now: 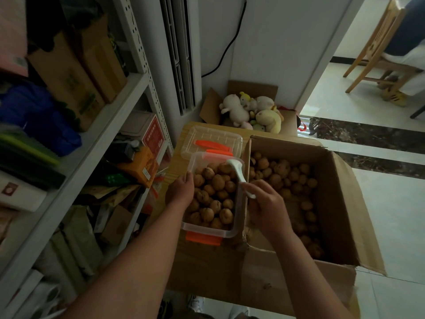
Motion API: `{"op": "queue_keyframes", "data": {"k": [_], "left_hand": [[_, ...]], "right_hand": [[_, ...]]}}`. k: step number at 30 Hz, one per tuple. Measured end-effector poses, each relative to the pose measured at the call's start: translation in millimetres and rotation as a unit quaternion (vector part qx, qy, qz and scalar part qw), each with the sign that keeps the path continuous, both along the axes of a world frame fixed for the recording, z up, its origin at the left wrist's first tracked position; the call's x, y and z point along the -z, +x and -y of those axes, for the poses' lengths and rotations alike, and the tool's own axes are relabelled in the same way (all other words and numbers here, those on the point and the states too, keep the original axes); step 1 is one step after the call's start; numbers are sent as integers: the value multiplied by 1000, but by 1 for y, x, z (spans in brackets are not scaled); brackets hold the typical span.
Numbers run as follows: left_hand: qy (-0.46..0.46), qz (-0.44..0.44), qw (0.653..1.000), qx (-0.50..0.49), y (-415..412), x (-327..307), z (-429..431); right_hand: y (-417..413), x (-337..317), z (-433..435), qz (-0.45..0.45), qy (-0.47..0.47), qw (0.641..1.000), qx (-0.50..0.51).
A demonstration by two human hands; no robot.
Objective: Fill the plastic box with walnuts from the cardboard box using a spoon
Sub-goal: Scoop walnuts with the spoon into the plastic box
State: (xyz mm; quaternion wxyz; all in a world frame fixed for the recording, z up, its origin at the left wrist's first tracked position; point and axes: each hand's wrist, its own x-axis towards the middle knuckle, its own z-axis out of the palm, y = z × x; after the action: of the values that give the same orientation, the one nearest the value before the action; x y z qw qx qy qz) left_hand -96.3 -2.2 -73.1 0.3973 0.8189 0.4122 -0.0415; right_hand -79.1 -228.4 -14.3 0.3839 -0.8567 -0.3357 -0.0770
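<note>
We had the plastic box (230, 233) standing just at 9 o'clock of the open cardboard box (333, 180), their walls touching or nearly so. Its clear lid (211, 139) lay flat at its 12 o'clock end. Our left grip (181, 189) grasped the plastic box by its 9 o'clock wall, fingers hooked over the rim. Our right grip (266, 208) pinched the tail of the white spoon (240, 177), whose bowl hung over the box's 1 o'clock corner. We could not tell whether a nut lay in it.

The walnuts (213, 194) in the plastic box were piled close to the rim, so we judged the filling nearly done. Many more walnuts (282, 178) lay loose in the cardboard box, mostly toward its 12 o'clock half.

We judged the nuts hard, light and round, quick to roll off a shallow bowl that would carry only one or two. The spoon looked stiff and smooth, best held well back on the handle and kept level across the gap. The plastic box looked light and stiff and might slide under a nudge, so holding its wall seemed sound. Nuts added now might well roll off the heap.
</note>
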Motion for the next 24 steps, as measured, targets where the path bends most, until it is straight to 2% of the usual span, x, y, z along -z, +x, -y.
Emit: {"op": "queue_keyframes", "data": {"k": [7, 11, 13, 20, 24], "left_hand": [[4, 1, 1000, 0, 0, 1, -1], [12, 2, 1000, 6, 0, 1, 0], [18, 2, 1000, 10, -1, 0, 0], [30, -6, 999, 12, -1, -4, 2], [30, -5, 999, 12, -1, -3, 2]], "right_hand": [[1, 1, 2, -17, -26, 1000, 6], [1, -10, 8, 22, 45, 998, 33], [1, -16, 7, 14, 61, 998, 14], [-1, -13, 7, -79, -36, 993, -78], [-2, -18, 10, -62, 23, 996, -61]]}}
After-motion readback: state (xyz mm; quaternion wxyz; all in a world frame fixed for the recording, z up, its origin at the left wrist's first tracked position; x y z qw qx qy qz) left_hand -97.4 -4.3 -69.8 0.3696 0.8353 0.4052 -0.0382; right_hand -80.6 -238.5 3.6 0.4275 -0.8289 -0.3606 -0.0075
